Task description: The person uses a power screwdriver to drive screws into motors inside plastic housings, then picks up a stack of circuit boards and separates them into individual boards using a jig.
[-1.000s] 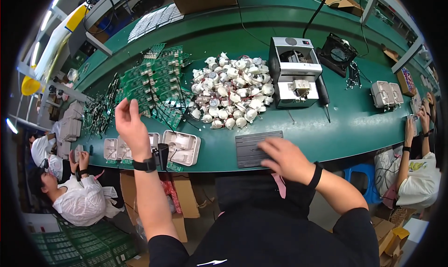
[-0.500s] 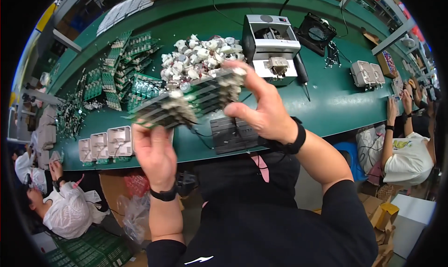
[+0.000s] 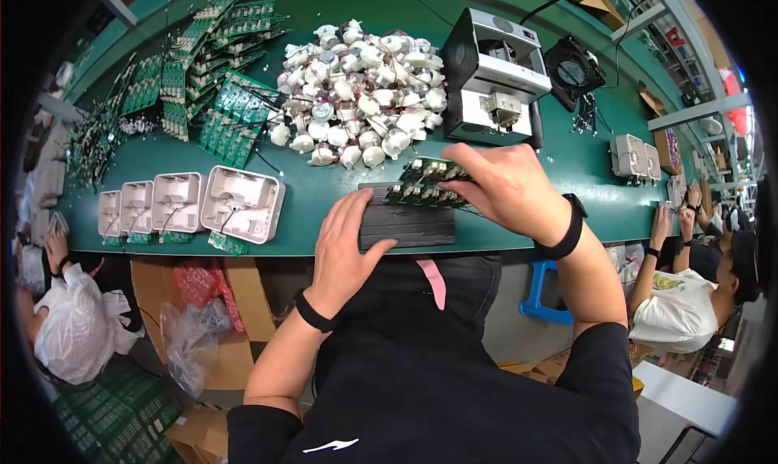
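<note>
My right hand point(image 3: 519, 190) pinches a green circuit board panel point(image 3: 423, 180) by its right end, with small white parts along it. The panel stands over a black slotted block point(image 3: 412, 226) at the table's front edge; whether it sits in a slot I cannot tell. My left hand point(image 3: 344, 252) lies with fingers stretched and thumb apart on the block's left side, holding nothing. Beyond the hands is a heap of white plastic motor-like parts point(image 3: 365, 99) with thin wires. Several pale open housings point(image 3: 243, 205) stand in a row left of my left hand.
Green board panels point(image 3: 235, 124) are stacked at the back left beside loose dark wires point(image 3: 93, 152). A grey-black bench machine point(image 3: 496, 79) and a black fan point(image 3: 574, 71) stand at the back right. Co-workers sit at both sides. A blue stool point(image 3: 545, 294) is under the table.
Both hands were raised with blurred board panels between them. My left hand has let go and come down on the black block; my right hand has lowered with a panel over it.
</note>
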